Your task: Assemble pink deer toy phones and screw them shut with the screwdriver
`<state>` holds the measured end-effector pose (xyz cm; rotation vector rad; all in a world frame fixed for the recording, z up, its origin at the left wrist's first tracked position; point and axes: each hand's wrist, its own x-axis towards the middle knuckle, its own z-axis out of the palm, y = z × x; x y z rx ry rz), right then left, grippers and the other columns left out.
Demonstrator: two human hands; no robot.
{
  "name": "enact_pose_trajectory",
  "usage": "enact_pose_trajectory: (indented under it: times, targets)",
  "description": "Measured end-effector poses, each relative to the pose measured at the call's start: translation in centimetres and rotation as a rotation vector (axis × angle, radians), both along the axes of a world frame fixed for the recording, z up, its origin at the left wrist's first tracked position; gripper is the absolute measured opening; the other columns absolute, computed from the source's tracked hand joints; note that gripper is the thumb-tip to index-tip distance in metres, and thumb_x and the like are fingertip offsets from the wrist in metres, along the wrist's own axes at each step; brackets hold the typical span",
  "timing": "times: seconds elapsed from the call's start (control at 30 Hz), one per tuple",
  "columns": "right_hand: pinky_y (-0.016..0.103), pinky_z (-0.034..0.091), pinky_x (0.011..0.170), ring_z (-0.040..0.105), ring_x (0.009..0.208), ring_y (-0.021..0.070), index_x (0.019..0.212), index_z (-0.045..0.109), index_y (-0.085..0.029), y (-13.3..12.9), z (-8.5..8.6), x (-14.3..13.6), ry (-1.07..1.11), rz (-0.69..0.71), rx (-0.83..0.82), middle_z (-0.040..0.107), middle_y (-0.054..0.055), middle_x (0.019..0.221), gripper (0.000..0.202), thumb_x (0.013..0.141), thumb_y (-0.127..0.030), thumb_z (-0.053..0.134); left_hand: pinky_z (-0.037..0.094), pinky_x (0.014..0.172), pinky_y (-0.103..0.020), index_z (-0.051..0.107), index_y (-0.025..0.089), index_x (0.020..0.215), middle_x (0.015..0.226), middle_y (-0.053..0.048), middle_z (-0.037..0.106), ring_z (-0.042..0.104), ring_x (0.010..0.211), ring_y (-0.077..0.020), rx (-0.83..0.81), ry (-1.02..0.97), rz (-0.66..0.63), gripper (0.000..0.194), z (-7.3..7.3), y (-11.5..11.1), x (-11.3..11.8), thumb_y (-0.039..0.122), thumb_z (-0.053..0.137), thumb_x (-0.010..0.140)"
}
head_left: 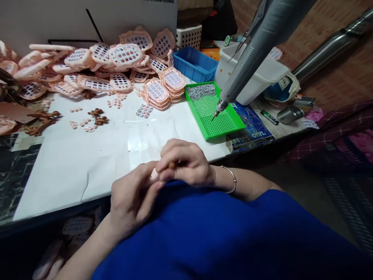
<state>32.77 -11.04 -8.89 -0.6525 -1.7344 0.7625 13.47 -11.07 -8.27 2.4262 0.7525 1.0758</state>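
Observation:
Both hands meet in front of my blue shirt, close to the table's front edge. My left hand (131, 194) is closed, its fingertips around a small pale pink piece (154, 174) that is mostly covered. Curled against it from the right, my right hand (186, 163) is closed too. A small brown piece (171, 165) peeks out between its fingers; its full shape is hidden. On the white table top (113, 147) beyond lie brown branch-shaped parts (98, 116), small pink pieces (115, 101) and a group of round printed pieces (144, 111).
Pink plastic casings (126, 55) are heaped along the back, with a stack (157, 93) nearer the middle. A grey electric screwdriver (233, 83) hangs over a green tray (208, 136) holding screws (201, 91). Blue (194, 66) and white (250, 74) bins stand behind.

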Motion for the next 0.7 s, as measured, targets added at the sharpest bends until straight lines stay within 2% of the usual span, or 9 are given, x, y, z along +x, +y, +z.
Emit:
enact_pose_trajectory:
  times: [0.07,0.1,0.2,0.27,0.4,0.5,0.6,0.67,0.7]
  targets:
    - [0.023,0.053,0.081,0.061,0.082,0.0092,0.09,0.073,-0.017,0.3,0.0,0.3,-0.093,0.012,0.226,0.063,0.002,0.084,0.031,0.102,-0.041,0.06,0.05,0.056,-0.02,0.058,0.022,0.116,0.088,-0.002,0.076,0.07,0.064,-0.014,0.081,-0.004,0.008,0.017,-0.1,0.0,0.0,0.022,0.057,0.098]
    - [0.023,0.054,0.084,0.062,0.085,0.0094,0.093,0.074,-0.016,0.4,0.1,0.5,-0.112,0.012,0.274,0.064,0.003,0.087,0.027,0.103,-0.038,0.06,0.052,0.059,-0.021,0.059,0.021,0.117,0.089,-0.004,0.076,0.072,0.068,-0.0153,0.124,-0.01,0.027,0.019,-0.2,0.1,-0.1,0.02,0.058,0.097]
    - [0.022,0.054,0.087,0.063,0.094,0.0105,0.102,0.071,-0.012,0.4,0.6,0.6,-0.109,0.006,0.184,0.066,0.005,0.095,0.022,0.098,-0.033,0.068,0.055,0.065,-0.023,0.059,0.019,0.125,0.093,-0.007,0.078,0.075,0.074,-0.0185,0.232,-0.027,0.102,0.027,-0.6,0.2,-0.3,0.02,0.058,0.098]
    - [0.022,0.054,0.085,0.063,0.093,0.0107,0.101,0.068,-0.011,0.2,0.9,0.5,-0.145,0.007,0.122,0.067,0.006,0.095,0.021,0.096,-0.031,0.071,0.055,0.065,-0.024,0.06,0.019,0.129,0.094,-0.007,0.078,0.075,0.074,-0.0193,0.28,-0.002,0.116,0.032,-0.9,0.4,-0.3,0.019,0.059,0.097]
    - [0.021,0.05,0.075,0.059,0.08,0.01,0.089,0.064,-0.012,-0.3,0.7,-0.2,-0.211,-0.118,0.226,0.066,0.004,0.083,0.016,0.101,-0.023,0.062,0.05,0.061,-0.024,0.063,0.018,0.126,0.089,-0.006,0.078,0.072,0.066,-0.0184,0.324,0.02,0.141,0.031,-1.3,0.6,0.0,0.018,0.063,0.095]
    - [0.022,0.048,0.073,0.056,0.073,0.0102,0.085,0.062,-0.013,-0.4,0.4,-0.7,-0.209,-0.2,0.273,0.063,0.003,0.077,0.019,0.102,-0.022,0.061,0.048,0.057,-0.024,0.067,0.019,0.121,0.085,-0.005,0.077,0.071,0.063,-0.0171,0.276,-0.016,0.13,0.028,-1.2,0.7,0.4,0.015,0.063,0.094]
    - [0.022,0.049,0.073,0.056,0.073,0.0094,0.086,0.063,-0.013,0.0,0.4,-0.7,-0.199,-0.176,0.197,0.062,0.0,0.076,0.02,0.1,-0.027,0.065,0.049,0.057,-0.023,0.069,0.022,0.118,0.087,-0.003,0.078,0.072,0.065,-0.0165,0.19,-0.074,0.113,0.028,-1.4,0.7,0.2,0.013,0.066,0.092]
    - [0.022,0.053,0.083,0.062,0.085,0.01,0.099,0.065,-0.012,0.6,0.5,-0.4,-0.198,-0.095,0.15,0.066,0.002,0.088,0.018,0.099,-0.03,0.066,0.053,0.062,-0.022,0.07,0.024,0.119,0.092,-0.003,0.079,0.074,0.071,-0.0168,0.055,-0.15,0.089,0.029,-1.7,0.6,-0.3,0.015,0.068,0.091]
    - [0.023,0.054,0.09,0.065,0.095,0.0113,0.11,0.065,-0.012,0.9,0.6,-0.2,-0.189,-0.062,0.138,0.068,0.005,0.099,0.024,0.098,-0.033,0.068,0.057,0.066,-0.023,0.069,0.025,0.119,0.095,-0.003,0.078,0.075,0.076,-0.0176,-0.039,-0.221,0.078,0.028,-2.0,0.5,-0.6,0.018,0.069,0.092]
